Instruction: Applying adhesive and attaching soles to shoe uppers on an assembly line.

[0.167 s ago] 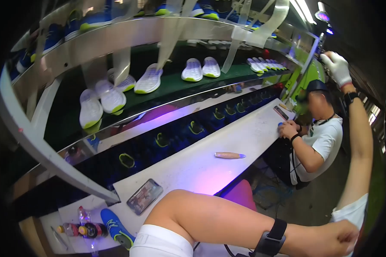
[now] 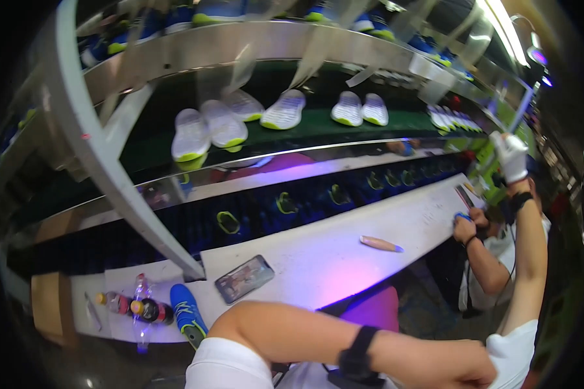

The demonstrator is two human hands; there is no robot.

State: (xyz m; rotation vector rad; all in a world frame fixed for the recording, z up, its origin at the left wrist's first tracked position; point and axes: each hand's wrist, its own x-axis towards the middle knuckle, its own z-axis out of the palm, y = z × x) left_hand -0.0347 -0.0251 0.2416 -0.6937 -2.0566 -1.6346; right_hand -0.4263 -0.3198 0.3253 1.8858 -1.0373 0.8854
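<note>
My bare left arm is bent across the lower edge, with a black strap on the wrist. The left hand [image 2: 472, 368] looks curled closed beside my white right sleeve [image 2: 514, 347]; whether it grips anything is hidden. On the far right my right arm is raised. Its white-gloved hand [image 2: 512, 157] has bent fingers and nothing visible in it, well away from the bench. Nearest my left elbow lie a phone [image 2: 244, 279], screen up, and a blue shoe [image 2: 187, 310] with lime trim. A wooden-coloured tapered stick [image 2: 381, 244] lies farther along the white bench [image 2: 318, 262].
Bottles [image 2: 152, 311] stand or lie left of the shoe, near a cardboard box [image 2: 50, 310]. A grey post [image 2: 120, 178] rises at left. White-and-lime soles [image 2: 283, 110] sit on a green belt above dark-blue shoes [image 2: 285, 203]. A co-worker [image 2: 490, 259] sits at right, holding something blue.
The view has turned, so the bench and racks appear shifted to the right. My gloved right hand shows lower, and my left fist shows farther left. The co-worker is now partly behind my right arm.
</note>
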